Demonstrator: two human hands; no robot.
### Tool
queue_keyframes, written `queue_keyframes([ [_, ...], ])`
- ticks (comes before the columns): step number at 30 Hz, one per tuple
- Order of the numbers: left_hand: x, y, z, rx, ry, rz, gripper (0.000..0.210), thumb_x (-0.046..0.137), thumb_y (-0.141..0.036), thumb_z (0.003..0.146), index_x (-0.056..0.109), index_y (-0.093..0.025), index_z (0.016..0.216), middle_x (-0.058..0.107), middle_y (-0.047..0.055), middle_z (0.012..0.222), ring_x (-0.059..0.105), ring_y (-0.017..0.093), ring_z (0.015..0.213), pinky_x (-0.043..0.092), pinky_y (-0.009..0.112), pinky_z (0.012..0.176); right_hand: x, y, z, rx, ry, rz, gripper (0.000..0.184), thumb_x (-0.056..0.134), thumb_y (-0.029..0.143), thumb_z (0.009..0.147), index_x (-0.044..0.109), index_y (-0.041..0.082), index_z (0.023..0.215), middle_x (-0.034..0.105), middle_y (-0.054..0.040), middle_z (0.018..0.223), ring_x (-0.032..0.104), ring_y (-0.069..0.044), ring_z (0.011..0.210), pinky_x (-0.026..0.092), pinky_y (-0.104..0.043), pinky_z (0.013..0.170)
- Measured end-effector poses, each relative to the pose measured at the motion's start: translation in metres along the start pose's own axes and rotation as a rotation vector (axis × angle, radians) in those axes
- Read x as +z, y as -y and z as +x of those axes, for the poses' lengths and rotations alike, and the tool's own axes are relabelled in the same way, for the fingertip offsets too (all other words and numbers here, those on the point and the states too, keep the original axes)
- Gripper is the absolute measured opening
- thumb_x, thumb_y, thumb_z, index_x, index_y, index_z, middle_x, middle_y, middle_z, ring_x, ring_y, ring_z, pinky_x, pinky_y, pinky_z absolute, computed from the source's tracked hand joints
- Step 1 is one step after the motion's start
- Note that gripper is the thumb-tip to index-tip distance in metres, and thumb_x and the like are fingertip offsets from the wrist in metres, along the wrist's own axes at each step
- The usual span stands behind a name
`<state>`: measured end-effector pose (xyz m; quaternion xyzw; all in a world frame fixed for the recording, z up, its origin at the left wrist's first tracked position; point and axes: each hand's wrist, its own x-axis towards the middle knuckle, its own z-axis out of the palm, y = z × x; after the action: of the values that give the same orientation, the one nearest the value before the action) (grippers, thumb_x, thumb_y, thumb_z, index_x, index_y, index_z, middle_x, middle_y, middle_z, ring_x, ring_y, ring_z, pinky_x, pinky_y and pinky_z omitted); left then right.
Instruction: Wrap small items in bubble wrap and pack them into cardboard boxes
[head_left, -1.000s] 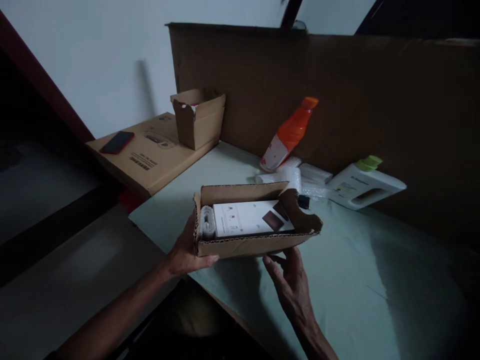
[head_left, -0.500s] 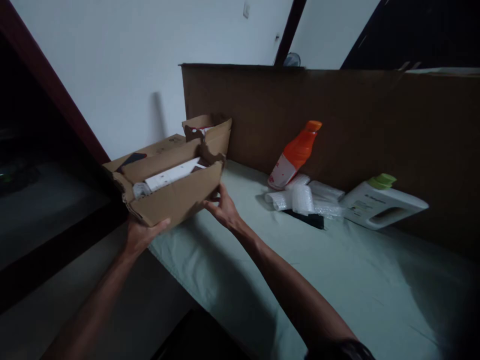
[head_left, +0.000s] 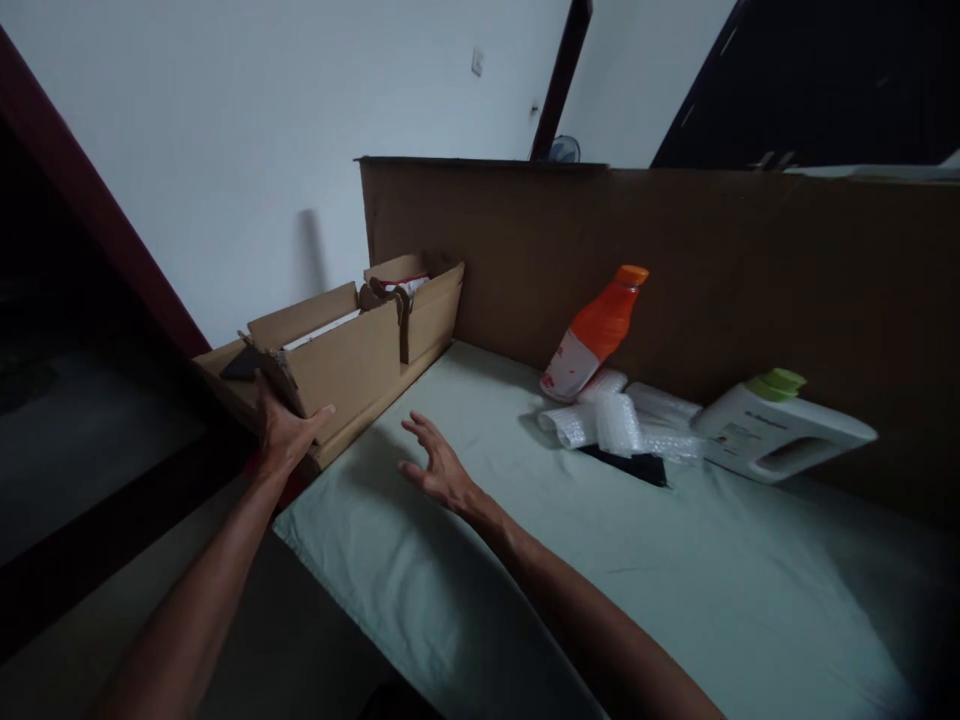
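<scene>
An open cardboard box (head_left: 352, 365) with a white item inside stands on a flatter cardboard box (head_left: 375, 415) at the left end of the cloth-covered surface. My left hand (head_left: 289, 430) grips the near left corner of the open box, thumb on its front side. To the right of the box, and apart from it, my right hand (head_left: 439, 465) hovers over the cloth with its fingers spread and nothing in them. Behind the open box, a second open cardboard box (head_left: 435, 305) holds red and white things.
An orange bottle (head_left: 600, 325) leans at the brown back panel (head_left: 525, 230). Beside it lie bubble-wrap rolls (head_left: 619, 425), a black flat item (head_left: 630, 465) and a white jug (head_left: 787, 430) with a green cap. The pale green cloth (head_left: 525, 560) ends at a front left edge.
The open box has been lowered from the air onto the flat box, in line with the second box. My right hand has let go of it and drawn away.
</scene>
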<state>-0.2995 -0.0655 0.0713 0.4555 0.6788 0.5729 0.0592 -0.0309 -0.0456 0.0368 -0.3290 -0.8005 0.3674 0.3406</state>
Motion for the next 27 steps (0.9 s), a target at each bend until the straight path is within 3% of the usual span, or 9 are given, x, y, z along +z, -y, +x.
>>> queue_keyframes([
  [6, 0.021, 0.009, 0.020, -0.017, -0.009, 0.022, 0.129, 0.088, -0.030, 0.053, 0.015, -0.013, 0.158, 0.028, 0.023, 0.161, 0.029, 0.034, 0.152, 0.025, 0.044, 0.127, -0.034, -0.002, -0.086, 0.070, -0.073, -0.048, 0.048, 0.065, 0.047, 0.089, 0.063, 0.026, 0.133, 0.044, -0.0137, 0.158, 0.043, -0.030, 0.145, 0.039, -0.053, 0.116],
  [10, 0.025, 0.010, 0.023, -0.023, 0.001, 0.055, 0.133, 0.089, -0.032, 0.053, 0.012, -0.011, 0.159, 0.021, 0.025, 0.164, 0.021, 0.035, 0.155, 0.020, 0.044, 0.128, -0.037, -0.006, -0.118, 0.106, -0.130, -0.044, 0.043, 0.064, 0.049, 0.089, 0.068, 0.024, 0.125, 0.050, -0.0153, 0.153, 0.049, -0.032, 0.141, 0.044, -0.053, 0.113],
  [17, 0.032, 0.003, 0.019, -0.015, -0.011, 0.065, 0.131, 0.088, -0.031, 0.053, 0.012, -0.009, 0.158, 0.028, 0.024, 0.161, 0.029, 0.034, 0.152, 0.025, 0.043, 0.127, -0.027, -0.021, -0.130, 0.095, -0.198, -0.019, 0.038, 0.064, 0.047, 0.090, 0.070, 0.021, 0.118, 0.055, -0.0162, 0.148, 0.053, -0.032, 0.137, 0.044, -0.053, 0.112],
  [23, 0.033, -0.001, 0.020, -0.045, -0.003, 0.088, 0.133, 0.089, -0.028, 0.051, 0.012, -0.012, 0.159, 0.029, 0.023, 0.160, 0.027, 0.037, 0.152, 0.024, 0.046, 0.127, -0.023, -0.027, -0.130, 0.049, -0.199, -0.018, 0.034, 0.065, 0.044, 0.090, 0.072, 0.020, 0.113, 0.058, -0.0169, 0.145, 0.056, -0.032, 0.133, 0.046, -0.051, 0.110],
  [27, 0.029, -0.002, 0.009, -0.078, 0.034, 0.069, 0.133, 0.087, -0.032, 0.055, 0.008, -0.008, 0.159, 0.024, 0.023, 0.163, 0.023, 0.037, 0.154, 0.022, 0.042, 0.128, -0.019, -0.031, -0.131, 0.033, -0.208, -0.045, 0.032, 0.064, 0.041, 0.089, 0.072, 0.020, 0.112, 0.058, -0.0157, 0.144, 0.056, -0.032, 0.132, 0.046, -0.051, 0.109],
])
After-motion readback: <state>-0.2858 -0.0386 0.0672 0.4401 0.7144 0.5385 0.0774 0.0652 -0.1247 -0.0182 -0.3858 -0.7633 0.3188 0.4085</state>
